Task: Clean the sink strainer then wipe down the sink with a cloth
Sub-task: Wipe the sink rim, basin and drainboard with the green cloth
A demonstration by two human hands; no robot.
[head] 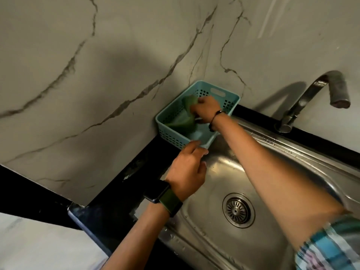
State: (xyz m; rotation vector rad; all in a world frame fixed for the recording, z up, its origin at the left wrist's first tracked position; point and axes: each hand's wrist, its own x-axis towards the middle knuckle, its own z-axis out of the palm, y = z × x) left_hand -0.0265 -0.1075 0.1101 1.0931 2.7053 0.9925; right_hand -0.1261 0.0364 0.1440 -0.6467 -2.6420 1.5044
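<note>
Item: green cloth (187, 115), in teal basket (196, 114) on far counter (124, 184) corner; my right hand (205, 110) grips it, my left hand (187, 172) pinches the basket's near rim. Strainer (238, 209) sits in the sink (292, 152) drain. Risk, I judge: the cloth snags and drags the basket into the sink.

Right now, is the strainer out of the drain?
No, the strainer sits in the drain of the sink.
</note>
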